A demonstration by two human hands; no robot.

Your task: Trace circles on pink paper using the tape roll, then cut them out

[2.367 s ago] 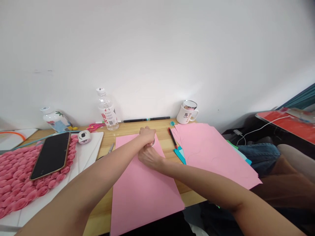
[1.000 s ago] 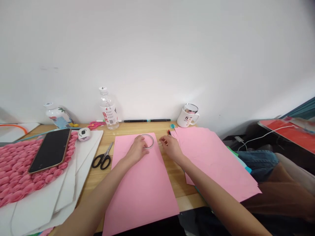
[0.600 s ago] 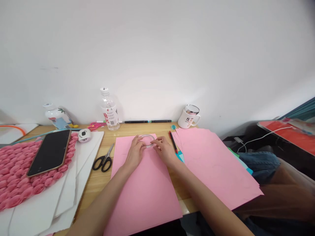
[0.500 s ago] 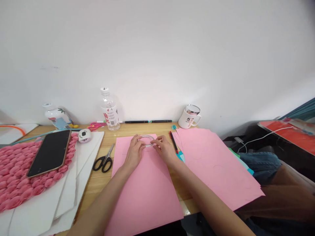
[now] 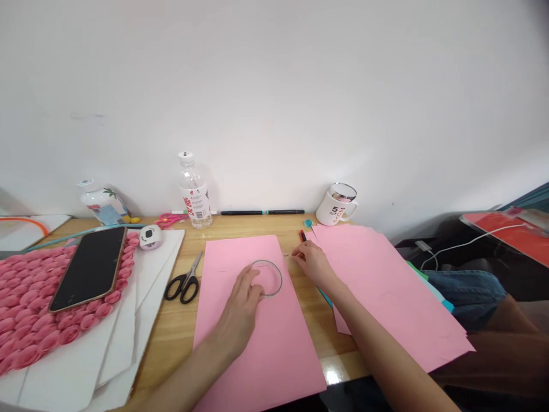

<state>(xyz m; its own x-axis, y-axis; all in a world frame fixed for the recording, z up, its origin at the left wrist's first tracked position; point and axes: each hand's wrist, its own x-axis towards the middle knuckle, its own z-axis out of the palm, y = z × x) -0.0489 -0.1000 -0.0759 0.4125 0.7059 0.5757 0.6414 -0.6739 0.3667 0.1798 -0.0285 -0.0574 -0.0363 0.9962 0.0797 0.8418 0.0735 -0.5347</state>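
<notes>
A clear round ring (image 5: 281, 279) lies on a long sheet of pink paper (image 5: 261, 355). My left hand (image 5: 242, 303) holds the ring's left edge, thumb and fingers around it. Faint curved lines show on the sheet near its upper left. My right hand (image 5: 315, 263) is off the sheet, over the wood between it and the pink stack, fingers drawn together. A thin dark sliver points left from its fingertips; what it is I cannot make out. Just beyond these fingers, the red end of a black pen (image 5: 303, 235) shows, the rest hidden.
Black-handled scissors (image 5: 184, 285) lie left of the sheet. Further left, a phone (image 5: 90, 266) rests on pink paper rosettes (image 5: 26, 297). A water bottle (image 5: 196, 197), two markers (image 5: 242, 213) and a mug (image 5: 337, 205) line the wall. Pink sheets (image 5: 398, 297) are stacked right.
The ring has moved down and right on the sheet with my left hand. My right hand has left the ring and gone right, over the wood by the pen.
</notes>
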